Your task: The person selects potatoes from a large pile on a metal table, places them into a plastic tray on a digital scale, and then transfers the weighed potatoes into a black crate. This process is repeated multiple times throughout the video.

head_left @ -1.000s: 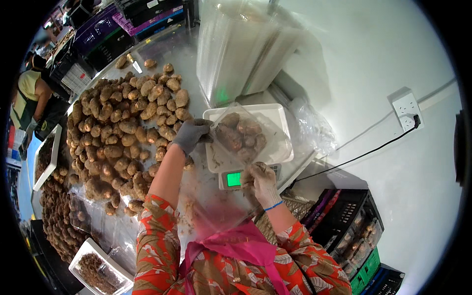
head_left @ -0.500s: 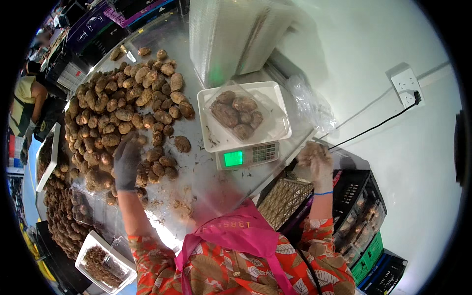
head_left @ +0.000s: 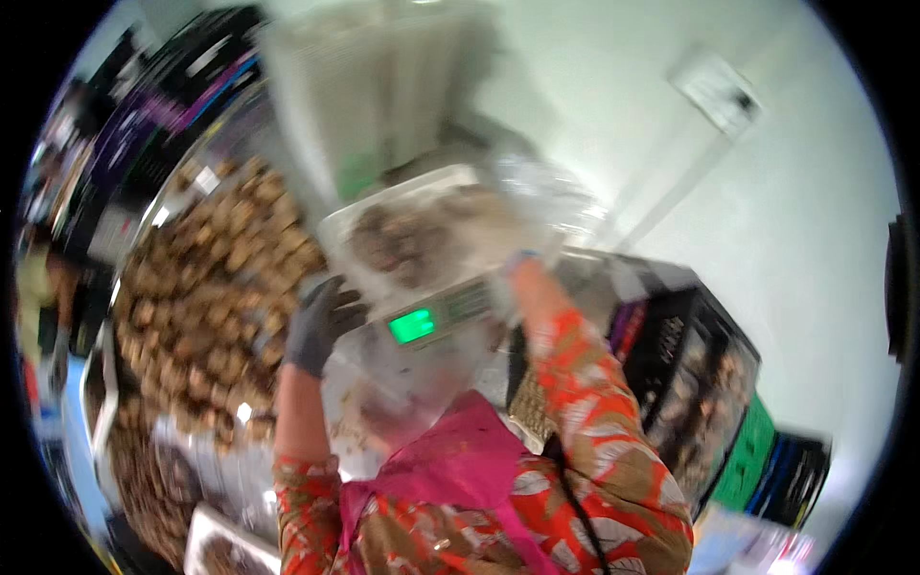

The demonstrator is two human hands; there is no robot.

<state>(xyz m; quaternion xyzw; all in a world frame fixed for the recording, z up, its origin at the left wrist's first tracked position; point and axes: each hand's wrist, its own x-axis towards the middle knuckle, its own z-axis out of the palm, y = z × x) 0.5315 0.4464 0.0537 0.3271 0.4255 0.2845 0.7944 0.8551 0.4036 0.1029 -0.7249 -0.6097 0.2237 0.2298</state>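
Note:
My left hand [head_left: 324, 324], in a grey glove, is by the near left corner of a digital scale [head_left: 446, 316] with a lit green display. Its dark fingers stretch toward the scale and look apart, with nothing visible in them. My right hand [head_left: 487, 228], in a pale glove, is over the right side of the white tray [head_left: 353, 213] on the scale. Motion smears its fingers, so its grip cannot be made out. Beside it, several brown taro roots [head_left: 398, 240] lie in a clear plastic container in the tray, blurred.
A big heap of taro [head_left: 211, 307] covers the table's left side. Tall stacks of clear containers [head_left: 374, 86] stand behind the scale, next to crumpled plastic [head_left: 551, 187]. Black crates [head_left: 661, 355] with packed goods sit at the right. A co-worker's arm [head_left: 63, 297] shows far left.
My left hand has left the taro heap and moved right to the scale. My right hand has swung from beside the table up over the tray. The whole view has shifted and blurred.

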